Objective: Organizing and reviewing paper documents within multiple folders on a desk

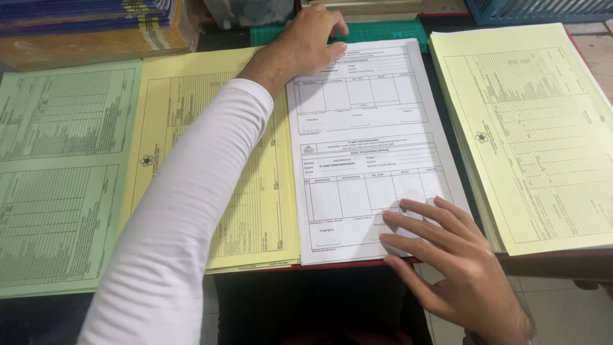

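A stack of white printed forms lies in the middle of the table. My left hand, in a long white sleeve, reaches across and rests on the stack's far top edge, fingers bent on the paper. At the stack's near right corner my right hand lies flat with fingers spread on the top sheet. Left of the white stack sits a yellow stack of forms, partly hidden under my left arm.
A green stack of forms lies at the far left and a thick pale yellow stack at the right. A green cutting mat shows behind. Bundled paper packs stand at the back left, a blue basket at the back right.
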